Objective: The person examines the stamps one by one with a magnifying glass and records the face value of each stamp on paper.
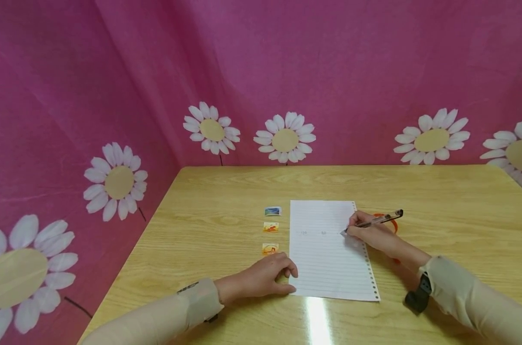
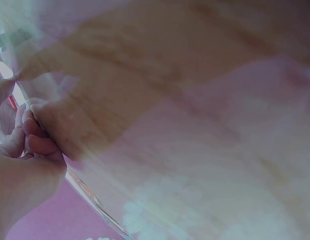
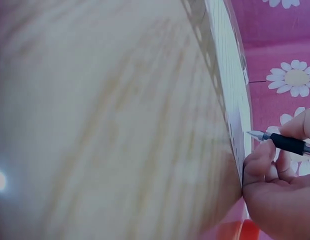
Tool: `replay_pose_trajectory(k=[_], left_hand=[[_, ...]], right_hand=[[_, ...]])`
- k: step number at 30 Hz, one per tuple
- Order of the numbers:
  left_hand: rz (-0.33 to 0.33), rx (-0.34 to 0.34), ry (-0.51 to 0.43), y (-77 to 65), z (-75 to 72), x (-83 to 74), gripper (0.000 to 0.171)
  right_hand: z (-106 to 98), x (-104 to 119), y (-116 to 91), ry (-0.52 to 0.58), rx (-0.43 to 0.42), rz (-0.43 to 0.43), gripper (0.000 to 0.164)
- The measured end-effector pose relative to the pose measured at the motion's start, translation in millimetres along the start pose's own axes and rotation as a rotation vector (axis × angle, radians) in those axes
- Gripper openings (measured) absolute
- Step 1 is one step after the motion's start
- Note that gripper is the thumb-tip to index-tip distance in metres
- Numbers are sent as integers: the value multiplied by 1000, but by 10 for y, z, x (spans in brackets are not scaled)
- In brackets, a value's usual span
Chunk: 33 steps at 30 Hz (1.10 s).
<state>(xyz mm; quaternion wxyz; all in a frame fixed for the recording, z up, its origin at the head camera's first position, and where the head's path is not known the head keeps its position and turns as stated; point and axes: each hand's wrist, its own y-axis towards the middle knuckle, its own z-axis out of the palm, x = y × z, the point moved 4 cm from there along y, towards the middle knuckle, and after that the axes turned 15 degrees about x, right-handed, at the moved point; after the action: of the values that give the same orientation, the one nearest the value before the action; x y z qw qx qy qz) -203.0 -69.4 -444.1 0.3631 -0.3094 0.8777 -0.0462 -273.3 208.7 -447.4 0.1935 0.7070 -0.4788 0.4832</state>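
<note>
A sheet of lined paper [image 1: 321, 263] with punched holes down its right edge lies on the table. Faint numbers stand in one row across its upper half. My right hand [image 1: 370, 232] pinches a pen [image 3: 290, 144] with a black grip, its tip at the paper near the right of that row. My left hand [image 1: 265, 277] rests at the sheet's lower left edge, fingers loosely bent, thumb and fingertips on the paper. Left of the sheet, three small stamp-like pictures form a column: a blue one [image 1: 272, 211], an orange-yellow one [image 1: 271, 227] and another orange-yellow one [image 1: 270, 248] just beyond the left hand.
Behind the right hand lies a red-orange ring-shaped thing [image 1: 395, 224], partly hidden by the hand and wrist. The wooden table [image 1: 213, 211] reaches back to a pink curtain [image 1: 330, 72] with daisies, which also hangs along the left side.
</note>
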Motion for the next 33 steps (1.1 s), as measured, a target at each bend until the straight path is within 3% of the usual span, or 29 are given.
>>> replay_pose_trajectory(k=[20, 33], left_hand=[[4, -4, 17, 9, -18, 7, 22], [0, 2, 23, 7, 6, 6, 22]], right_hand=[[-32, 37, 11, -30, 24, -58, 13], [-32, -11, 2, -17, 54, -26, 17]])
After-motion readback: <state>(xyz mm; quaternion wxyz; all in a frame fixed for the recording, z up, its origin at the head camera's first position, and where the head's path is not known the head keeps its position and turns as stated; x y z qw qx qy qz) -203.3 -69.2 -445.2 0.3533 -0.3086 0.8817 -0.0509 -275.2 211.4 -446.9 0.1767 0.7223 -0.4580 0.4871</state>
